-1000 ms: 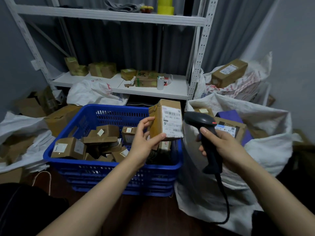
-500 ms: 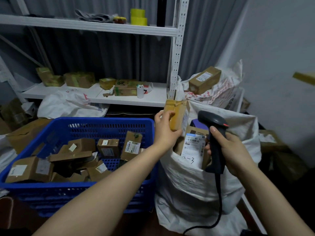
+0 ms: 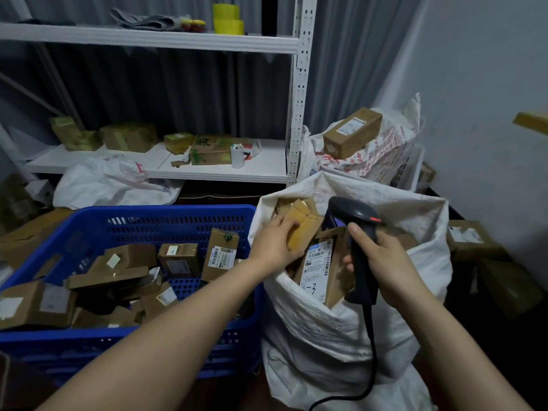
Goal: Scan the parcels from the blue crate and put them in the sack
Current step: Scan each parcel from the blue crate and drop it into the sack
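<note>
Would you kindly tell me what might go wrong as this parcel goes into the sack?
1. The sack looks nearly full: a labelled box stands up to its rim, so the parcel that the left hand holds may slide back out.
2. The cable of the scanner in the right hand hangs down the sack's front and might snag on it.

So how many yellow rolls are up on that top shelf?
2: a lower yellow roll on the top shelf, and an upper yellow roll stacked on it. Others may hide behind.
</note>
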